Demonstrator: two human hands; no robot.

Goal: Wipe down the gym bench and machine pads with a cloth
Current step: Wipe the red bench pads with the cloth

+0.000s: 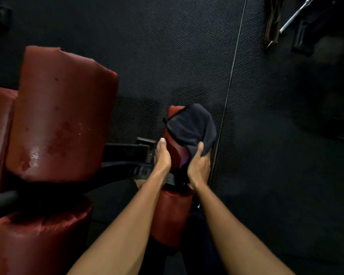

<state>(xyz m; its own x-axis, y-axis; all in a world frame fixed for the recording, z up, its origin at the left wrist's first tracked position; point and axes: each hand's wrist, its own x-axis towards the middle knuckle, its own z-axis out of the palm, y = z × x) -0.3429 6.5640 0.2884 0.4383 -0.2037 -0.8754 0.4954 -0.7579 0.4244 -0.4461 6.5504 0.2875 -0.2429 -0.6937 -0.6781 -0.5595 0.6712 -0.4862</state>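
A dark cloth (193,128) is draped over the top of a small red roller pad (172,143) in the middle of the view. My right hand (199,165) grips the cloth's lower edge against the pad, thumb on top. On the pad's left side, my left hand (163,155) holds the red vinyl with its thumb up. A second red roller pad (170,217) sits below, between my forearms. To the left stands a large red pad (62,116), wet and shiny near its lower part.
A black metal arm (127,153) joins the big pad to the small rollers. More red padding (38,241) fills the lower left, with a black bar (2,201) across it. Dark rubber flooring (266,155) surrounds everything; metal equipment (294,18) lies top right.
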